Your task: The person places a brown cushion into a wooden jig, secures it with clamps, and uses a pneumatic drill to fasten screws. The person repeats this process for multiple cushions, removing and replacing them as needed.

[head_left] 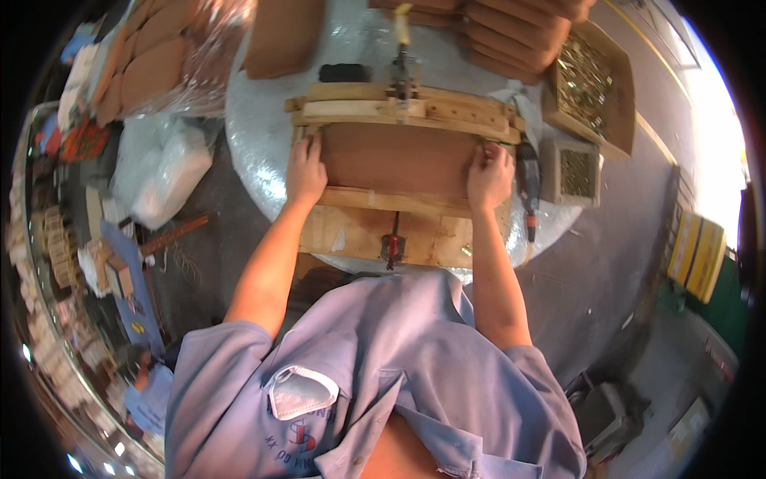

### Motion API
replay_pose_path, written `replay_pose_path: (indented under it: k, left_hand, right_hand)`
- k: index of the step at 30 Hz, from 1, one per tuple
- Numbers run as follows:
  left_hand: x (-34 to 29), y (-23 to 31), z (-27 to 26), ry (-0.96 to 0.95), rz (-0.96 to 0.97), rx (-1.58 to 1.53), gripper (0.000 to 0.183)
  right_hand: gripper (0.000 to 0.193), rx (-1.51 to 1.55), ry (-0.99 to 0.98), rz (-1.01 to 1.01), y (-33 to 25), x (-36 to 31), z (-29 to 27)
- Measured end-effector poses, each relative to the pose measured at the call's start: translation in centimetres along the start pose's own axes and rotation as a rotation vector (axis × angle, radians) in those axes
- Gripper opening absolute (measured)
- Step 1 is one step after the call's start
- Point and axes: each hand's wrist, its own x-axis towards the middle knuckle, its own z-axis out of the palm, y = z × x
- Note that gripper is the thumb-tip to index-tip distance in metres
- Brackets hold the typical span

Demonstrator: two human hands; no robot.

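A flat brown panel (pixel 399 158) lies in a wooden jig (pixel 351 108), between its far and near rails. My left hand (pixel 306 171) is at the panel's left end, fingers closed on its edge. At the right end my right hand (pixel 489 177) has its fingers curled together; whatever they pinch is too small to tell. A toggle clamp (pixel 401 72) with a yellow handle is on the far rail. Toward me, a red and black clamp (pixel 392 247) sits on the jig's wooden base (pixel 435 238). A dark power screwdriver (pixel 527 177) lies just right of my right hand.
Brown panels (pixel 511 36) are stacked at the far right of the plastic-wrapped table (pixel 259 152). Beyond its right edge stand a carton (pixel 627 120) of brass-coloured hardware and a smaller box (pixel 594 180) of small metal parts. A black object (pixel 345 73) lies behind the jig.
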Motion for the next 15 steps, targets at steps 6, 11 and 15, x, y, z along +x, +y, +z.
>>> replay_pose_path:
  k: [6,11,15]
  left_hand:
    - [-0.3,-0.8,1.0,0.091,-0.001,-0.123,0.055]
    - [-0.2,-0.3,0.1,0.103,-0.06,-0.2,0.046]
    - [-0.1,0.1,0.2,0.126,-0.061,-0.23,0.039]
  right_hand:
    - [0.02,0.449,-0.077,0.152,2.9,2.5,-0.5]
    - [0.026,0.232,0.259,0.059,9.7,9.6,-7.2]
    - [0.044,-0.122,0.127,0.005,16.3,13.2,-11.3]
